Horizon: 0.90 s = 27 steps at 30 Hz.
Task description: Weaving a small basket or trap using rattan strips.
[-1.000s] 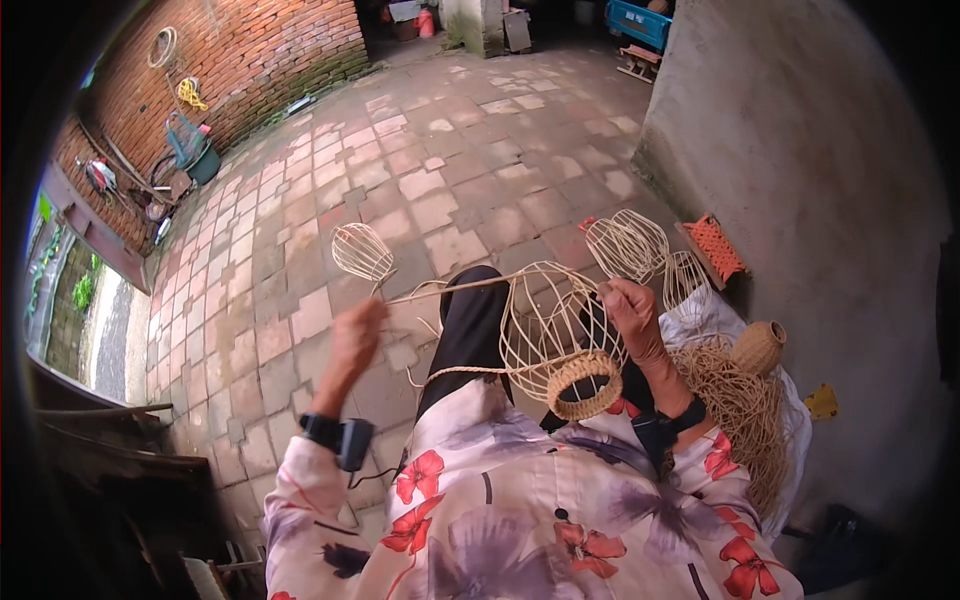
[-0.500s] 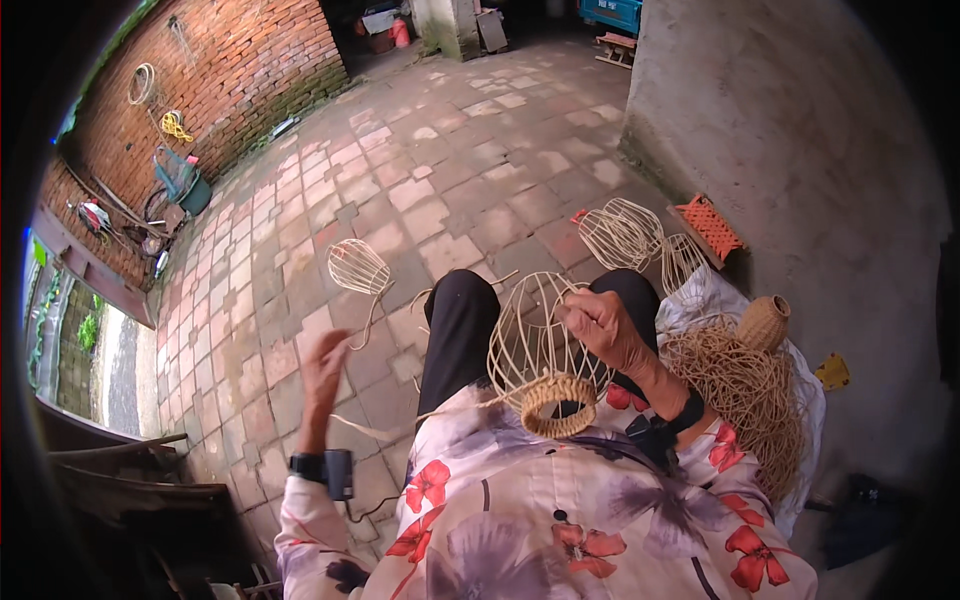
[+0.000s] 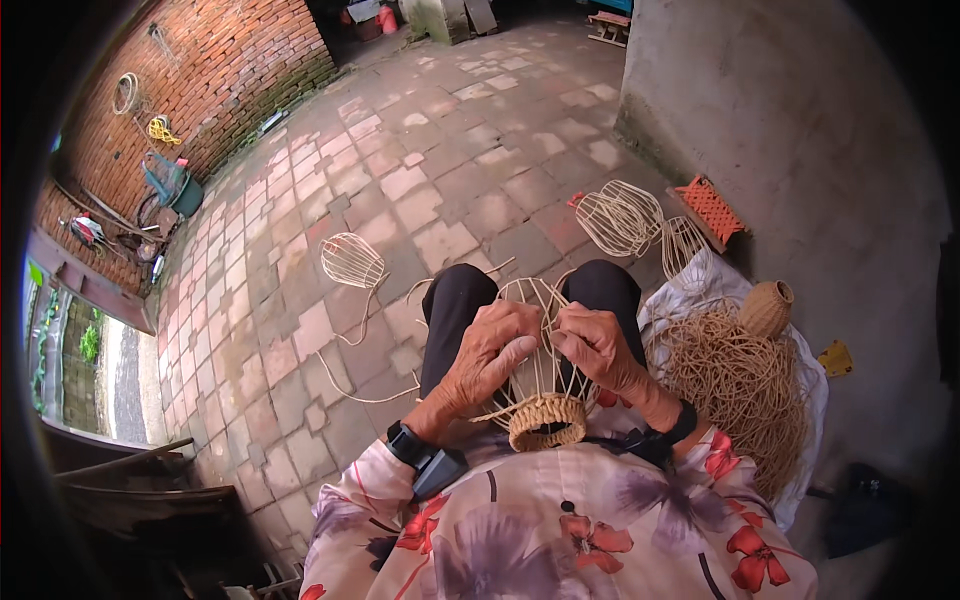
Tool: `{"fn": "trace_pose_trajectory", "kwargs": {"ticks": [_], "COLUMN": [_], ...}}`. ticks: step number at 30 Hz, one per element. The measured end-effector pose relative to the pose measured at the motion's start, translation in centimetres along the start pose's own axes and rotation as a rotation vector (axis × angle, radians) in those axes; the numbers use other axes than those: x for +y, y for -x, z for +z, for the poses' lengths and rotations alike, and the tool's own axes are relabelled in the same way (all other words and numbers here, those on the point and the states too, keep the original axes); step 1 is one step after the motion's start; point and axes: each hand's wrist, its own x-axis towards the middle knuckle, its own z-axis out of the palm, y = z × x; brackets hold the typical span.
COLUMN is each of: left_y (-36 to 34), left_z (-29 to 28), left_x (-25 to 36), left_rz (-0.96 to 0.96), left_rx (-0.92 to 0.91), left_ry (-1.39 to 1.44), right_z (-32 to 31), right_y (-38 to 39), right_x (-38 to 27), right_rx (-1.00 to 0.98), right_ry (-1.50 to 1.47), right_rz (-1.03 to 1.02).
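Note:
A partly woven wicker basket [image 3: 548, 422] lies in my lap between my knees. Its braided round rim faces me, and bare curved ribs spread away from it. My left hand [image 3: 492, 348] is closed on the ribs at the left, its fingers curled and their tips partly hidden. Close beside it, my right hand [image 3: 600, 345] pinches the ribs on the right side. A loose pale strand [image 3: 350, 398] trails from the basket area across the paving to the left.
Another open rib frame [image 3: 352, 260] lies on the paving ahead. More frames [image 3: 620, 218] rest farther right by an orange woven brick-shaped thing [image 3: 711, 212]. At my right, a white sack [image 3: 812, 420] bears a heap of tan strands [image 3: 735, 390] and a small woven pot [image 3: 768, 308].
My left hand has come in from the left, where it was drawing out a strand, and now grips the basket ribs beside my right hand. My right hand stays on the ribs.

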Motion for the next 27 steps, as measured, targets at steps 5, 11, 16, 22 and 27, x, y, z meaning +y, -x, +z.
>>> {"fn": "trace_pose_trajectory", "kwargs": {"ticks": [5, 11, 16, 22, 27], "left_y": [0.0, 1.3, 0.8, 4.8, 8.2], "left_z": [0.2, 0.5, -0.4, -4.3, -3.4], "left_x": [0.3, 0.1, 0.3, 2.1, 3.9], "left_rz": [0.023, -0.026, -0.019, -0.189, -0.252], "left_rx": [0.112, 0.152, 0.160, 0.437, 0.218], "left_ry": [0.063, -0.006, 0.101, -0.087, -0.103], "right_z": [-0.2, -0.1, -0.5, -3.2, -2.3], "right_y": [-0.6, -0.5, -0.5, -1.0, -2.8], "right_x": [-0.2, -1.6, -1.4, -1.1, -0.4], "right_rx": [-0.042, -0.071, -0.082, 0.361, 0.156], "right_ry": [0.056, 0.073, 0.011, -0.134, -0.096], "right_rz": [-0.041, -0.042, 0.086, 0.111, 0.087]}}
